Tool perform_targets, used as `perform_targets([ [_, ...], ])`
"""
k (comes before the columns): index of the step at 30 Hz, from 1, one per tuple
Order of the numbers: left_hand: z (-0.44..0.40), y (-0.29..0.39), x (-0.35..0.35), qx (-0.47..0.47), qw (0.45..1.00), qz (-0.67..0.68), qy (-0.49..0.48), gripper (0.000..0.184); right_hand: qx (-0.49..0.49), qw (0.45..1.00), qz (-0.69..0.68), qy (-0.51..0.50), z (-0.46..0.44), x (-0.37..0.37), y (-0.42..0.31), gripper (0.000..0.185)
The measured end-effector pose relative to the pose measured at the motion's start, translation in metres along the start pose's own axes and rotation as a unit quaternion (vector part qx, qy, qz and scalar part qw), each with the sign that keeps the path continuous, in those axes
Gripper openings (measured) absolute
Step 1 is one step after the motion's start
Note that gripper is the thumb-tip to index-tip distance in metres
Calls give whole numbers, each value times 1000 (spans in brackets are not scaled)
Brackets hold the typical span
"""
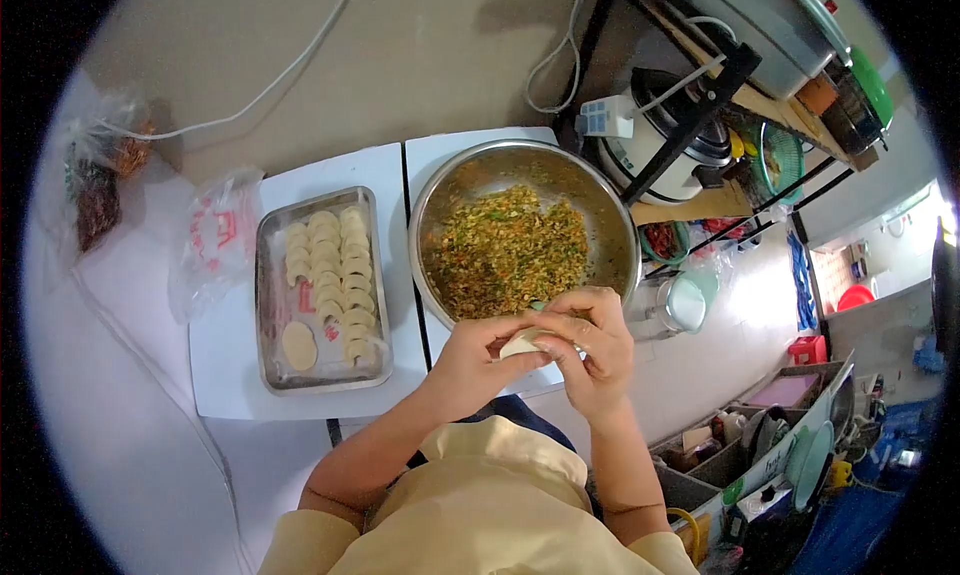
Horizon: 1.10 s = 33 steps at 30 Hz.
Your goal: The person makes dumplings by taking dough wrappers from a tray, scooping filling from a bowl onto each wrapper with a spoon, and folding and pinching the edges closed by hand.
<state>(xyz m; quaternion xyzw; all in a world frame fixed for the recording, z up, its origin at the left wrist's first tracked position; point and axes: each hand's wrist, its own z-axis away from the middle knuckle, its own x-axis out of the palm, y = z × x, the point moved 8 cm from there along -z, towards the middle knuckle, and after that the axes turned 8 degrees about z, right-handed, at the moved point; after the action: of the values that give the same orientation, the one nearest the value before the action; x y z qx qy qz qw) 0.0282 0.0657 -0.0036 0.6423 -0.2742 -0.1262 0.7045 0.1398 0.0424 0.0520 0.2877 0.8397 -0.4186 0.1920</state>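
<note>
Between my two hands is a pale dumpling (522, 343), its wrapper folded and pinched along the edge. My left hand (482, 360) closes on it from the left, and my right hand (588, 347) grips its right side with thumb and fingers. Both hands are just over the near rim of a large steel bowl (622, 190) filled with chopped vegetable filling (505, 250). To the left, a metal tray (325, 380) carries rows of folded dumplings (327, 260) and a flat round wrapper (299, 346) at its near left. My fingers hide part of the dumpling.
The white table (225, 375) stands against a wall, with a plastic bag (222, 235) at its left edge. On the right, a shelf rack (700, 125) holds a rice cooker (655, 150) and pots close to the bowl. Storage boxes (730, 455) sit lower right.
</note>
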Motion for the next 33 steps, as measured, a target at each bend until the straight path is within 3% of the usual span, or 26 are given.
perform_targets([
  [1,2,-4,-1,-2,1000,-17,2,27,-33,999,5,2,-4,1,-6,14],
  [5,8,0,-2,-16,1000,1,-9,26,-55,998,-14,8,-4,7,-10,10],
  [12,15,-13,-7,-50,995,81,-37,26,48,998,-31,14,-3,19,-4,4],
  [17,24,-15,-14,-51,992,113,-36,23,20,997,-52,-46,-6,31,-13,6],
  [20,27,-21,-19,-67,986,146,-48,23,6,999,5,-54,-6,40,-17,10],
  [23,33,-21,-31,-81,993,71,-49,24,3,998,10,-62,-6,51,-23,15],
  [26,39,-26,-45,-92,993,65,-22,26,39,995,-54,-74,-8,62,-22,17],
  [28,41,-22,-61,-43,988,138,62,27,194,961,-196,14,0,62,-3,25],
  [30,45,-18,-68,-29,984,162,69,30,211,961,-179,3,16,70,9,31],
  [33,53,-24,-86,-15,974,193,116,32,245,939,-239,-26,26,94,2,23],
])
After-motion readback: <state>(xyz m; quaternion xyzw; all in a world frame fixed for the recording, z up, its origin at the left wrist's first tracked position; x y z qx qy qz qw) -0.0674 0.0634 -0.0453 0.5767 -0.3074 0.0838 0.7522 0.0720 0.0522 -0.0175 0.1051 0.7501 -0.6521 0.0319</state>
